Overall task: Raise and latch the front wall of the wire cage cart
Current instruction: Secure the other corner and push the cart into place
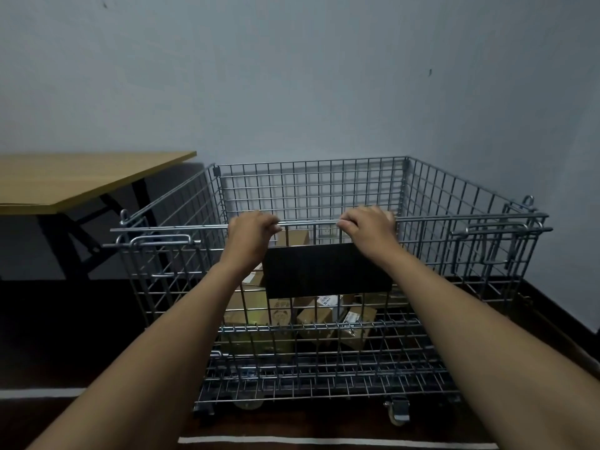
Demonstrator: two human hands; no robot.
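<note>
A silver wire cage cart [454, 196] stands on casters against a grey wall. Its front wall [181, 274] is upright, and the top rail [175, 227] runs level with the side walls. My left hand [250, 232] and my right hand [368, 227] both grip that top rail near its middle, about a forearm's length apart. A black plate [328, 271] hangs on the front wall just below my hands. Wire latch handles sit near the left [162, 240] and right [493, 228] upper corners. Whether they are hooked, I cannot tell.
Several cardboard boxes [253, 306] lie inside the cart. A wooden folding table [81, 177] with black legs stands to the left. The floor is dark, with white tape lines [324, 440] in front of the cart. A caster [397, 412] shows under the front right.
</note>
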